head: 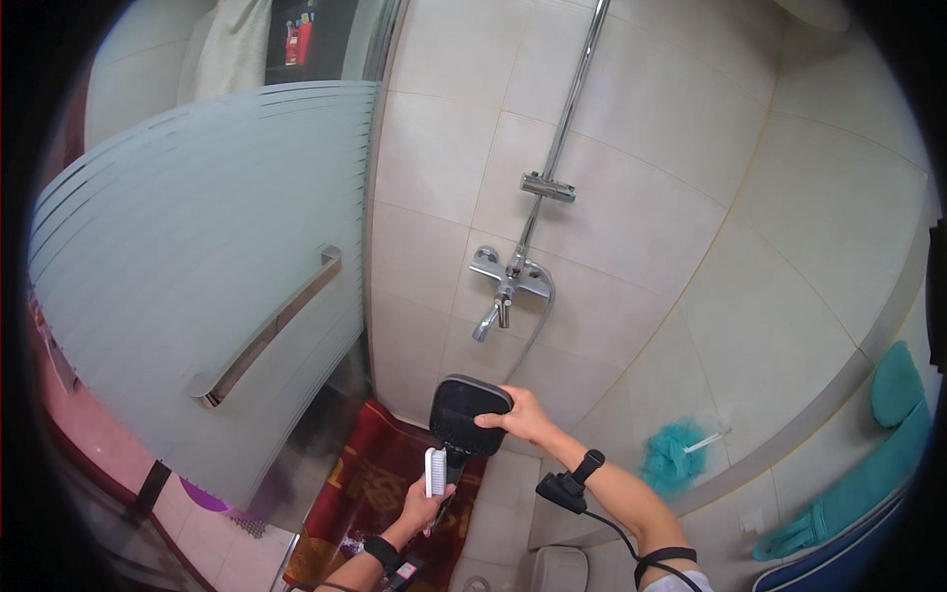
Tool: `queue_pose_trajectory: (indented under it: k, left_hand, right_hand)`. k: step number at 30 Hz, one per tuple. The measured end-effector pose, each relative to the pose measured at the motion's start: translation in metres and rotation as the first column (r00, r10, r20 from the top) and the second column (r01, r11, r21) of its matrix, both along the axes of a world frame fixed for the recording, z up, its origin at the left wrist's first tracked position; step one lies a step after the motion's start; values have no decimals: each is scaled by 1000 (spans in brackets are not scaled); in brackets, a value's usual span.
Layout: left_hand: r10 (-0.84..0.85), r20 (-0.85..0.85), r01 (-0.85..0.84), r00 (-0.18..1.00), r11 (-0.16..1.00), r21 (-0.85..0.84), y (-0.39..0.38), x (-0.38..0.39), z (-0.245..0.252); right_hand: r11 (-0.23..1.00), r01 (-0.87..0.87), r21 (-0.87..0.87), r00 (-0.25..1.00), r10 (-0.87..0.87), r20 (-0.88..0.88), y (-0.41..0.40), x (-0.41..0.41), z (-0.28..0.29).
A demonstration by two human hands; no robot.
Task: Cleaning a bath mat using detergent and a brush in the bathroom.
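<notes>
Low in the middle of the head view, my right hand (521,414) grips the side of a black, rounded-square head (467,414) on a black handle, its thumb on the face; small droplets or bits show near its lower edge. My left hand (425,507) holds a small white scrub brush (435,472) upright, bristles to the right, just below the head. The black handle (450,492) passes beside the brush and the left fingers; whether those fingers also grip it is unclear. Under both hands lies a red and gold patterned mat (370,481) with white foam on it.
A chrome shower mixer (510,281) with a hose and riser rail is on the tiled wall ahead. At left stands a frosted glass door (214,244) with a metal handle (274,329). A teal bath pouf (673,459) hangs at right, near a teal item (865,503) and a lidded bin (560,568).
</notes>
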State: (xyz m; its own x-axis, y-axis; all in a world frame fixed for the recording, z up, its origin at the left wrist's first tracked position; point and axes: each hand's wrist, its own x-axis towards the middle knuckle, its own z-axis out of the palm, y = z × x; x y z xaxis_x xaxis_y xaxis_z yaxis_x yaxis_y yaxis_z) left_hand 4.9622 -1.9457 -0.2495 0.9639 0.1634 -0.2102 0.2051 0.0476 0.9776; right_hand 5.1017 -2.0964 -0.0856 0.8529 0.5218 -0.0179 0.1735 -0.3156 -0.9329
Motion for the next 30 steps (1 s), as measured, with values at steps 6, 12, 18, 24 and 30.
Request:
queue_pose_trajectory:
  k: [6, 12, 18, 24, 30]
  left_hand:
    - [-21, -49, 19, 999, 999, -48, 0, 19, -22]
    - [82, 43, -83, 996, 996, 25, 0, 19, -51]
    - [299, 128, -324, 946, 890, 321, 61, 5, -61]
    - [423, 389, -574, 819, 572, 586, 189, 0, -29]
    - [239, 476, -529, 847, 284, 800, 224, 1, 75]
  right_hand:
    - [1000, 15, 0, 990, -15, 142, -6, 37, 33]
    - [996, 86, -21, 973, -80, 218, -27, 71, 82]
    - [975, 222, -2, 898, -204, 389, -48, 71, 152]
    - [915, 404, 10, 819, -366, 443, -74, 49, 145]
    - [868, 493, -64, 816, -436, 380, -80, 31, 142]
